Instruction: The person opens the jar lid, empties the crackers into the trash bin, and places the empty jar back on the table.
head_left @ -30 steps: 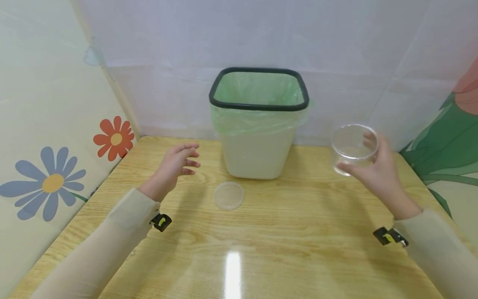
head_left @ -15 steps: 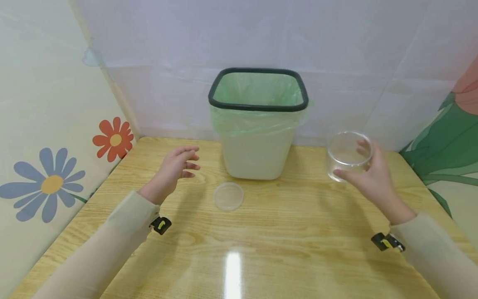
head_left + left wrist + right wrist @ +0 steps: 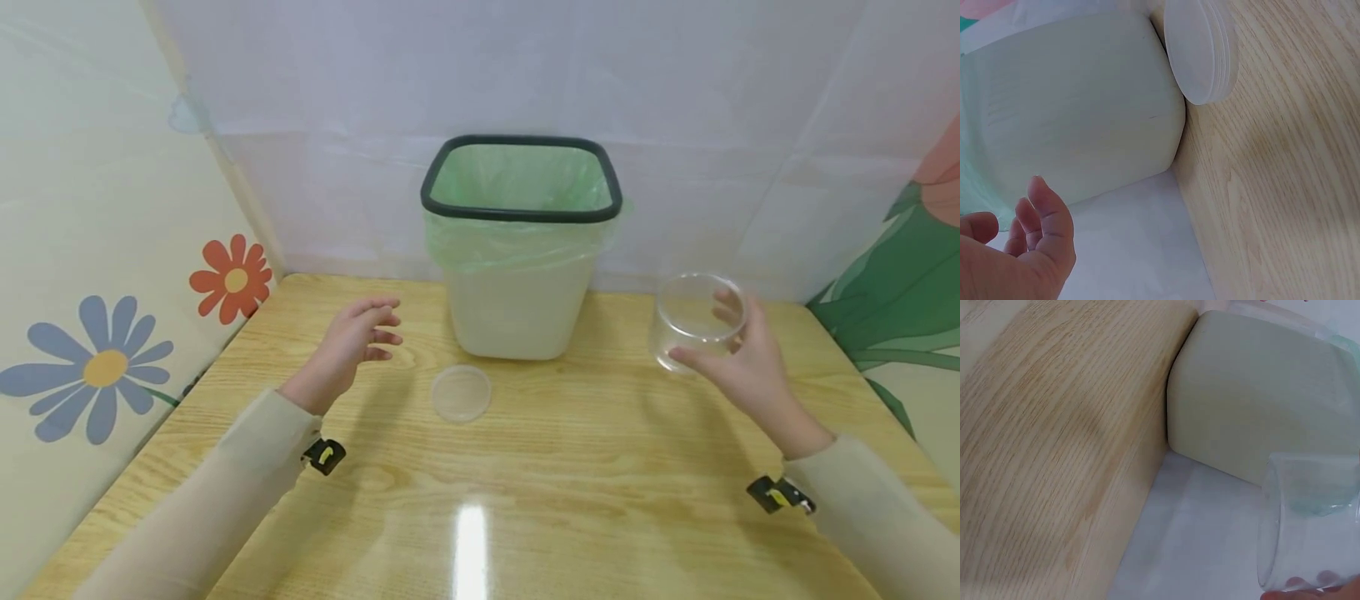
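My right hand point(image 3: 742, 362) grips a clear round container point(image 3: 686, 333) by its side, its thumb at the front and fingers behind. The container is upright, above the table at the right; in the right wrist view the clear container point(image 3: 1313, 522) is apart from the tabletop, with fingertips visible through its wall. My left hand point(image 3: 348, 350) hangs over the table at the left, fingers loosely bent, holding nothing. Between the hands, nearer the left one, a translucent round lid point(image 3: 461, 393) lies flat on the table. That lid point(image 3: 1194, 50) shows layered rims in the left wrist view.
A pale bin point(image 3: 517, 308) with a dark rim and a green liner bag point(image 3: 517, 242) stands at the back middle against the white backdrop point(image 3: 360, 200). Wood-grain tabletop point(image 3: 570, 475) extends below both hands. Flower-patterned panels flank the table.
My right hand has lowered the clear container and brought it a little to the left. The left hand has barely moved; the lid and the bin stay where they were.
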A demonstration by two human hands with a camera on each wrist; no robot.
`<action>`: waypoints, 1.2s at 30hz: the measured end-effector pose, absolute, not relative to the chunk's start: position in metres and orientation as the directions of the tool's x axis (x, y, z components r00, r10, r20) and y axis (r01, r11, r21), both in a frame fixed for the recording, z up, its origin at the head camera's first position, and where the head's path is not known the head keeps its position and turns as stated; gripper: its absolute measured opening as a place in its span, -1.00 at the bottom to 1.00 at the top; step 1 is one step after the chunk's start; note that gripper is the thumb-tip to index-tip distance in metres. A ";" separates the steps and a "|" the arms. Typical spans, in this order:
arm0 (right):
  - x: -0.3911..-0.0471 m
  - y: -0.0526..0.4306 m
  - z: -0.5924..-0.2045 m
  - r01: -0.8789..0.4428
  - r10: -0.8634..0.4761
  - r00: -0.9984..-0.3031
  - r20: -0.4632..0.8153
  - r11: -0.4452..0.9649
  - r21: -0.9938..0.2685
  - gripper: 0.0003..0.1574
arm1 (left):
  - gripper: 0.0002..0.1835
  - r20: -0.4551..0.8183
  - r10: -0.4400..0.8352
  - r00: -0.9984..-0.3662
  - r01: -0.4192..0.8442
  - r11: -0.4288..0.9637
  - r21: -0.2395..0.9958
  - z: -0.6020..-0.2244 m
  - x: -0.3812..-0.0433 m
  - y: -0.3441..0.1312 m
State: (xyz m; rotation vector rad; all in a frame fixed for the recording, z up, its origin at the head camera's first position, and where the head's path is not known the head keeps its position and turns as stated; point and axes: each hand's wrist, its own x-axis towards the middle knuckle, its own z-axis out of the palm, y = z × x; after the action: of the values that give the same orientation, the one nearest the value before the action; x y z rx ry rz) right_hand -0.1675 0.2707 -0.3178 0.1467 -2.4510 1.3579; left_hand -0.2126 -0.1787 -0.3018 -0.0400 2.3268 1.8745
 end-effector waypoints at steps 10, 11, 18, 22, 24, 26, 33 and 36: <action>-0.164 0.272 -0.325 -0.227 0.078 -0.946 0.313 0.530 -0.817 0.30 | -0.50 -0.135 0.071 -0.988 -0.119 0.186 0.975 -0.305 -0.209 -0.178; -0.164 0.273 -0.325 -0.225 0.079 -0.947 0.312 0.530 -0.818 0.29 | -0.50 -0.136 0.071 -0.988 -0.121 0.184 0.975 -0.305 -0.209 -0.178; -0.163 0.273 -0.329 -0.229 0.068 -0.948 0.311 0.533 -0.815 0.31 | -0.49 -0.153 0.068 -0.986 -0.138 0.194 0.971 -0.311 -0.207 -0.179; -0.163 0.272 -0.332 -0.225 0.062 -0.951 0.302 0.529 -0.818 0.34 | -0.50 -0.149 0.072 -0.986 -0.132 0.199 0.971 -0.313 -0.206 -0.180; -0.162 0.272 -0.333 -0.218 0.061 -0.955 0.291 0.524 -0.824 0.36 | -0.49 -0.148 0.074 -0.986 -0.131 0.203 0.970 -0.314 -0.205 -0.180; -0.161 0.272 -0.334 -0.202 0.063 -0.959 0.276 0.529 -0.824 0.37 | -0.49 -0.148 0.073 -0.986 -0.130 0.203 0.970 -0.315 -0.205 -0.180; -0.160 0.272 -0.339 -0.190 0.064 -0.963 0.262 0.530 -0.827 0.35 | -0.50 -0.156 0.063 -0.986 -0.142 0.186 0.972 -0.316 -0.204 -0.178; -0.160 0.271 -0.341 -0.198 0.060 -0.962 0.267 0.522 -0.830 0.33 | -0.49 -0.155 0.070 -0.985 -0.141 0.180 0.973 -0.316 -0.204 -0.177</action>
State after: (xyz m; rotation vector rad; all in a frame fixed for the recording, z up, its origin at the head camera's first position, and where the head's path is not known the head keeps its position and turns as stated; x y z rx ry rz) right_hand -0.1599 0.2714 -0.3406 0.1153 -2.5020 1.4137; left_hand -0.2037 -0.1768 -0.3161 -0.0688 2.2812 1.9107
